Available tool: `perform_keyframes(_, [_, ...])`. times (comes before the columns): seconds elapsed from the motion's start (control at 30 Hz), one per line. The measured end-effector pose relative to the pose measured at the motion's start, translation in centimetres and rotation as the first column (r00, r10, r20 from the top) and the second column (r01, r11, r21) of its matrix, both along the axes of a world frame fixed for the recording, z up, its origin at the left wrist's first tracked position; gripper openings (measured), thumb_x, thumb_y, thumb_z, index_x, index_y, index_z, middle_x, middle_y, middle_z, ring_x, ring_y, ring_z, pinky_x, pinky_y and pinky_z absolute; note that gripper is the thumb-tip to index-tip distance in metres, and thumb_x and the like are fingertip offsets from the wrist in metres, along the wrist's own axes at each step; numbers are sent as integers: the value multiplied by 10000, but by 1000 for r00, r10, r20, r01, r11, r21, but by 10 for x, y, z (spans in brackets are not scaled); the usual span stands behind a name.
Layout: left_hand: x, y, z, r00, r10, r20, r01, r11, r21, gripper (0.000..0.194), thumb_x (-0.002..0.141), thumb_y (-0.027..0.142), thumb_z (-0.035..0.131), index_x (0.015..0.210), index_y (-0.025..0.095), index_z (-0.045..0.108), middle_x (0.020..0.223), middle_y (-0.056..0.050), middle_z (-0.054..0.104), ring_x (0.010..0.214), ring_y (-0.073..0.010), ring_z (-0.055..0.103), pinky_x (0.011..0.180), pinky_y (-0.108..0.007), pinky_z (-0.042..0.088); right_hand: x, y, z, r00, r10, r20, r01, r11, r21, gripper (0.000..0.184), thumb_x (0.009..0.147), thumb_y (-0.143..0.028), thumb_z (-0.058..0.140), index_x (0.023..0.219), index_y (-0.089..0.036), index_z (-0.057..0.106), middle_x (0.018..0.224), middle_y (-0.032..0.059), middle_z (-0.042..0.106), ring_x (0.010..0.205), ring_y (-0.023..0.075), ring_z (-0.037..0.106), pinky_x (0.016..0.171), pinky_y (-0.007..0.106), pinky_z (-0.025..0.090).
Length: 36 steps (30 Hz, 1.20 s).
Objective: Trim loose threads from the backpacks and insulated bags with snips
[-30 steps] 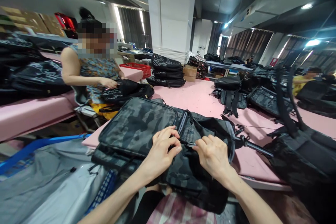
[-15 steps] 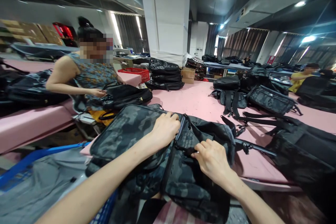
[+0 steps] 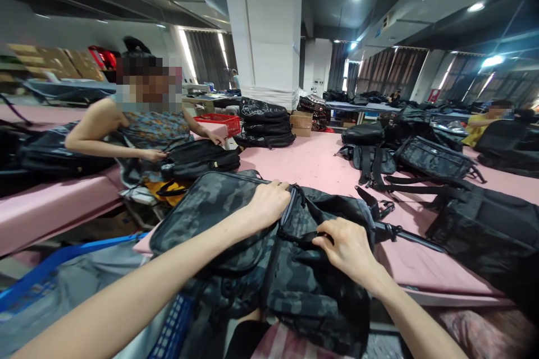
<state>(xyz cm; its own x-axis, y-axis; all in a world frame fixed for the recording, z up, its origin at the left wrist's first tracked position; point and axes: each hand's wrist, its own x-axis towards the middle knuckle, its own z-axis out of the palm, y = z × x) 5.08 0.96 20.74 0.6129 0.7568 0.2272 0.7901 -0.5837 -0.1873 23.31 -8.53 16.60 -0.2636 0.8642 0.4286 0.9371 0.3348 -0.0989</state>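
Both my arms are bare all the way up, no sleeves in view at all. My left hand (image 3: 269,202) and right hand (image 3: 347,249) have no gloves, rings or watch on them. Nails are short and plain. Lower down there's pink striped fabric over my lap (image 3: 286,345).

The left hand (image 3: 269,205) grips the top edge of a camo backpack (image 3: 236,235) on the pink table (image 3: 311,162), the right hand (image 3: 347,249) pinches its dark strap, and another person (image 3: 143,123) sits nearby with a black bag (image 3: 200,160).
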Motion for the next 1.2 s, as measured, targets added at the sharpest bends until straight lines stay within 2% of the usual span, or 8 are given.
perform_keyframes(0.17, [-23,6,-7,929,-37,368,93,986,-138,173,719,123,414,695,168,580,726,-36,613,658,-153,555,619,-240,408,-9,17,21,994,-102,24,99,989,106,141,839,-342,553,844,-224,631,751,29,647,725,170,588,575,252,324])
perform_keyframes(0.27, [-28,6,-12,871,-48,489,141,978,-155,162,729,144,394,680,174,545,732,-25,595,665,-142,537,630,-235,396,-26,33,29,993,-103,63,94,988,123,181,854,-369,524,815,-221,619,764,32,652,735,176,594,571,257,333])
perform_keyframes(0.47, [-30,7,-16,827,-42,561,171,969,-179,145,729,140,393,649,171,509,745,-27,579,686,-141,523,665,-242,390,-44,50,33,987,-80,139,68,994,91,204,871,-375,491,838,-211,607,802,37,658,779,184,588,601,255,359])
perform_keyframes(0.9, [-29,7,-23,821,-76,565,204,965,-167,140,705,102,407,643,158,519,701,-19,551,636,-130,488,623,-240,372,-53,50,27,980,-33,196,15,995,94,186,880,-300,471,815,-207,619,799,50,661,775,187,579,630,271,364])
perform_keyframes(1.0, [-29,8,-16,776,-61,628,223,958,-182,139,710,134,415,630,156,526,706,-24,563,645,-135,501,640,-247,396,-50,51,26,980,-56,191,39,995,89,184,876,-315,480,814,-214,621,773,47,661,764,187,586,620,266,365])
perform_keyframes(1.1, [-51,-2,6,715,-79,695,314,924,-218,169,747,238,458,628,153,543,734,-30,590,731,-159,542,717,-265,427,-43,54,23,978,-103,182,91,993,73,190,875,-347,486,841,-219,621,782,44,663,766,186,597,608,258,369])
perform_keyframes(1.13, [-65,-9,13,716,-100,691,361,900,-245,213,771,283,461,635,153,560,739,-32,601,772,-171,555,750,-272,433,-41,55,22,977,-116,177,106,992,65,194,875,-359,485,849,-222,620,783,41,664,766,185,601,604,256,369])
perform_keyframes(1.2, [-100,-25,21,790,-153,594,427,832,-354,374,858,343,360,650,162,612,723,-42,631,802,-184,577,782,-277,444,-39,57,20,978,-128,164,120,991,58,202,876,-375,482,856,-228,618,785,36,662,769,184,605,599,253,371])
